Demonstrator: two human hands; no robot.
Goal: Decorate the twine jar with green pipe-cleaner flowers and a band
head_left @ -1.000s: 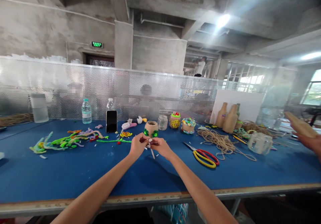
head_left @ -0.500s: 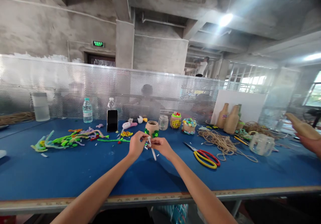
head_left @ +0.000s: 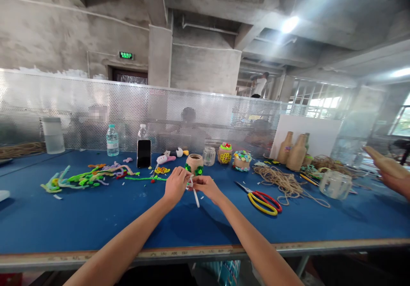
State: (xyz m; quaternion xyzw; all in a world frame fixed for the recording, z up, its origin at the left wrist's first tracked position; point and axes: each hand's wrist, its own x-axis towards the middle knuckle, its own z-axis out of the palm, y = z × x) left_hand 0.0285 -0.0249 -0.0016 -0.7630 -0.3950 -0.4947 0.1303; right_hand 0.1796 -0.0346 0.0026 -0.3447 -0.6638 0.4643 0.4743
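My left hand [head_left: 177, 184] and my right hand [head_left: 206, 187] meet at the middle of the table, fingertips pinched together. Between them is a narrow white strip [head_left: 196, 199], whose free end hangs down toward me. A little green and white shows at the fingertips, too small to make out. Just behind my hands stands a twine-wrapped jar [head_left: 194, 161] with green decorations around its side, its lower part hidden by my fingers. To the right lie scissors [head_left: 261, 200] with red and yellow handles, blades slightly apart.
Colourful pipe-cleaner pieces [head_left: 92, 175] and a phone [head_left: 144, 153] are at left. Behind are decorated jars [head_left: 225, 154] and a glass jar [head_left: 209, 156]. At right are loose twine [head_left: 278, 181], wrapped bottles [head_left: 296, 153], and another person's hand [head_left: 397, 181] holding a wrapped bottle.
My left hand has turned slightly, its fingers closing more over the top of the white strip. The strip's free end hangs a little lower. My right hand is almost unmoved.
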